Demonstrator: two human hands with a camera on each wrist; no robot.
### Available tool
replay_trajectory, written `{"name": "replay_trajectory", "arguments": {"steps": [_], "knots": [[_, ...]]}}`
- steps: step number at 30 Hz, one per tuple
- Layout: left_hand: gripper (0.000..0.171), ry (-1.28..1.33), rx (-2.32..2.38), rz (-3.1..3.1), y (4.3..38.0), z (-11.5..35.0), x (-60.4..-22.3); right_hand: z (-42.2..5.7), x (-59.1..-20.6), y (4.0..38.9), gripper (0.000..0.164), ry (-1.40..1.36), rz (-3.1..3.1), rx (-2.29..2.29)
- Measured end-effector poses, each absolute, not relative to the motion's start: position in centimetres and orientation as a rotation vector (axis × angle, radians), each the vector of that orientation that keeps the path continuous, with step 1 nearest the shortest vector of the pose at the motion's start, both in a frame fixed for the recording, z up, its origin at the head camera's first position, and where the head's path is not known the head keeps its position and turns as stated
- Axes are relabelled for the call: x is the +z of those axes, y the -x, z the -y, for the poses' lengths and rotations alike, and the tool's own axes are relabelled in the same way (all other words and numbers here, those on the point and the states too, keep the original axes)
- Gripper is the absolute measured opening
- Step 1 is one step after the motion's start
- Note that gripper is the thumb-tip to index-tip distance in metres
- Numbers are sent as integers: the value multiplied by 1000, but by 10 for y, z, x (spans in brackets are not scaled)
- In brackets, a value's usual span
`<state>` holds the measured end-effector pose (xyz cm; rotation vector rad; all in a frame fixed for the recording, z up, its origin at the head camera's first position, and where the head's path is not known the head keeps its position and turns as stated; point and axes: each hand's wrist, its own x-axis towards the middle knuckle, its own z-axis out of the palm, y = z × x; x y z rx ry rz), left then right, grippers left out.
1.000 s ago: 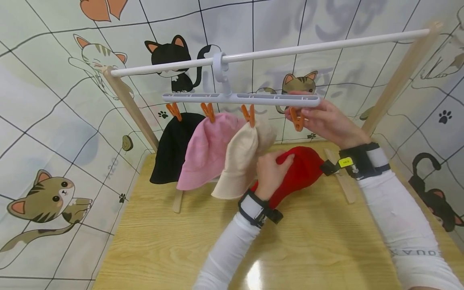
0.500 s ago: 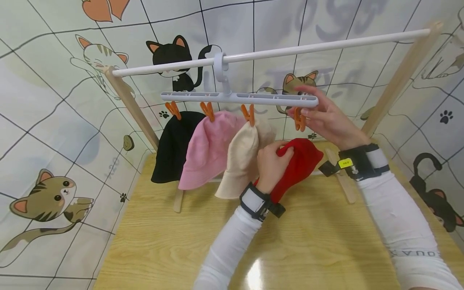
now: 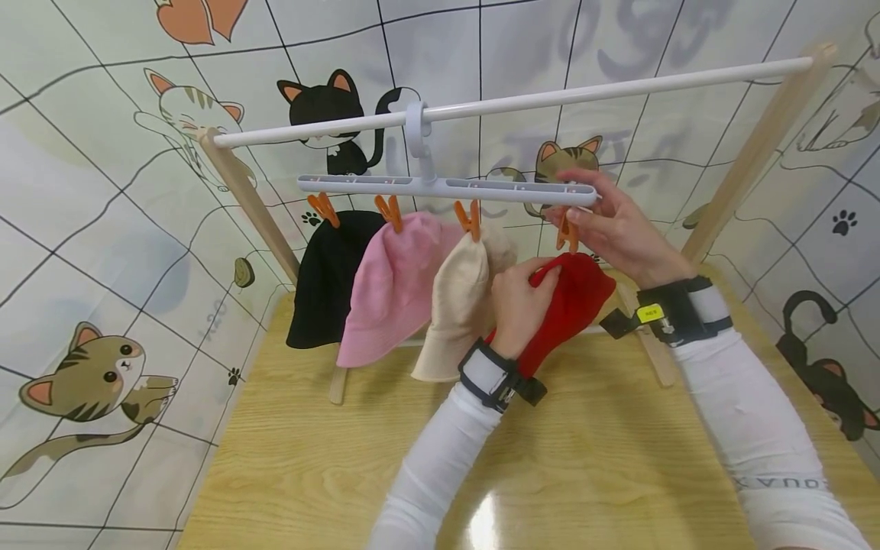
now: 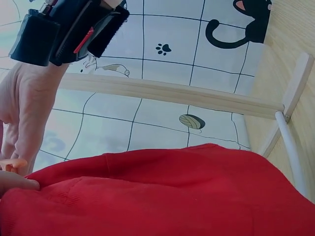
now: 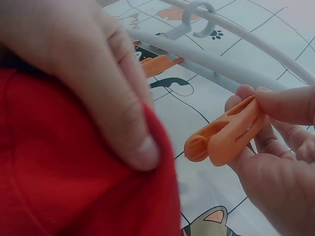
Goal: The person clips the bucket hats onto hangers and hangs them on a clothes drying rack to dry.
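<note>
My left hand [image 3: 520, 305] pinches the top of a red bucket hat [image 3: 574, 294], thumb outside the folded cloth. The hat's crown is just below an orange clothespin [image 3: 567, 231], and the right wrist view shows cloth and clothespin apart. My right hand [image 3: 622, 233] squeezes that clothespin [image 5: 224, 132] between thumb and fingers at the right end of a pale grey hanger [image 3: 509, 191]. Along the hanger, other orange clothespins hold a black hat [image 3: 330, 283], a pink hat [image 3: 392, 290] and a cream hat [image 3: 454, 313]. In the left wrist view the red hat [image 4: 162, 196] hides most of the left hand.
The hanger hooks over a white rod [image 3: 584, 95] borne by wooden posts, one at the left [image 3: 247, 202] and one at the right [image 3: 756, 153]. A wood-grain table [image 3: 309, 466] lies beneath. Cat-patterned walls [image 3: 131, 252] stand close behind and at both sides.
My left hand has lifted the red hat up towards the clothespin. The right hand has squeezed the clothespin's upper ends together. The hanger has shifted slightly left.
</note>
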<state>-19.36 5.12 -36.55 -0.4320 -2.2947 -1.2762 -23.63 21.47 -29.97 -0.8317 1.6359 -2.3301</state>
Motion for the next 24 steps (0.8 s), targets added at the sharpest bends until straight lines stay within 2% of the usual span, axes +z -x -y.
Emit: {"name": "replay_trajectory", "arguments": {"steps": [24], "knots": [[15, 447, -1277, 2133, 194, -58, -351, -205, -302, 233, 41, 742, -1739, -2408]]}}
